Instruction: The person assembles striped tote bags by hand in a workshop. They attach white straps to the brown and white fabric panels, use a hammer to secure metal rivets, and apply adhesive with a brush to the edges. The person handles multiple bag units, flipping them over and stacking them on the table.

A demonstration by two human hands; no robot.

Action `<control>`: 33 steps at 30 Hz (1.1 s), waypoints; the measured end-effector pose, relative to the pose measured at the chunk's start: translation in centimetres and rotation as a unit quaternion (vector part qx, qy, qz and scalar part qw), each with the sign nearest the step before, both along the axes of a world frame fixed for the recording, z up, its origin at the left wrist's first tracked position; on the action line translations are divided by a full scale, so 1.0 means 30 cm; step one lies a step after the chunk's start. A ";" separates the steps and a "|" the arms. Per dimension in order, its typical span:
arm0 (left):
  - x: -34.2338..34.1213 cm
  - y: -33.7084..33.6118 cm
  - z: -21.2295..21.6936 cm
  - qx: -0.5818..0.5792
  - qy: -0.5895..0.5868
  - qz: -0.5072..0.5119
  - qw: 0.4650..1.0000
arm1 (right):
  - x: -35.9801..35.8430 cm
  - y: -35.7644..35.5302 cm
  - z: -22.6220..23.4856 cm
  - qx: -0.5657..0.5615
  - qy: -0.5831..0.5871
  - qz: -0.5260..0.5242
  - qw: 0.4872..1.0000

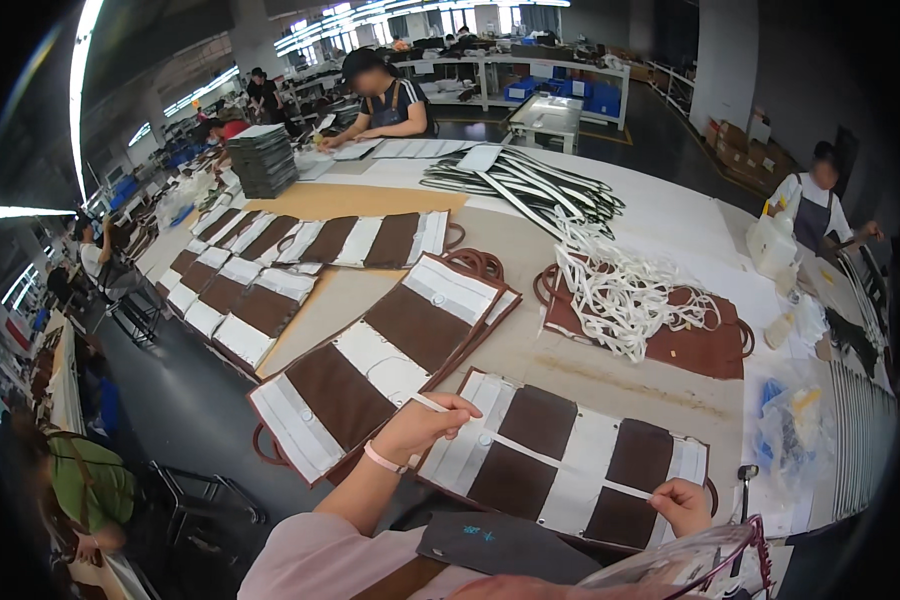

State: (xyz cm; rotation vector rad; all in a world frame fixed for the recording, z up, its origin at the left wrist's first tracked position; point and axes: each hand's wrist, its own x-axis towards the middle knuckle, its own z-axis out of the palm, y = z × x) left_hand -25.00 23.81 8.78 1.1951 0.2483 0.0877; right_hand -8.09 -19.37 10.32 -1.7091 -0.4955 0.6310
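A narrow white strip [530, 453] runs between my two hands, across a brown and white bag panel [592, 445] lying flat on the table. My left hand [425, 428] pinches the strip near the panel's left end, with a short tail sticking out past the fingers. At the panel's right end, my right hand [684, 505] pinches the strip's other end. Beside my left hand lies a stack of similar striped panels [370, 365] with brown cord handles. A tangled heap of white strips [620, 290] rests on a brown piece [695, 345] beyond the panel.
More striped panels [270, 260] spread over the table's left side. Black and white straps [540, 185] lie farther back, near a tall dark stack [262, 163]. A white jug [773, 240] and plastic bags [790, 420] stand right. A co-worker [390, 105] works across the table.
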 end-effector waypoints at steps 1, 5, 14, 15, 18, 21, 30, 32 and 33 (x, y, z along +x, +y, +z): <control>-0.004 0.005 0.006 0.003 0.007 0.008 1.000 | 0.003 -0.013 -0.004 0.010 0.006 -0.006 1.000; -0.002 0.031 -0.038 -0.026 0.027 0.025 0.999 | 0.038 -0.069 -0.026 0.021 0.030 -0.048 0.998; 0.124 -0.005 -0.190 0.197 0.072 0.005 0.978 | 0.201 -0.171 -0.185 -0.162 -0.016 -0.193 0.968; 0.142 -0.022 -0.200 0.239 0.067 0.006 0.969 | 0.223 -0.183 -0.226 -0.183 -0.018 -0.205 0.961; 0.200 -0.053 -0.213 0.361 0.051 0.000 0.931 | 0.254 -0.189 -0.313 -0.288 -0.111 -0.221 0.925; 0.242 -0.048 -0.251 0.352 0.034 -0.010 0.935 | 0.264 -0.171 -0.346 -0.350 -0.167 -0.232 0.892; 0.251 -0.036 -0.261 0.403 0.049 0.024 0.914 | 0.288 -0.140 -0.325 -0.399 -0.182 -0.237 0.867; 0.252 -0.033 -0.269 0.401 0.035 0.031 0.915 | 0.282 -0.139 -0.324 -0.421 -0.184 -0.231 0.858; 0.255 -0.033 -0.286 0.406 0.018 0.038 0.913 | 0.287 -0.129 -0.311 -0.434 -0.181 -0.228 0.852</control>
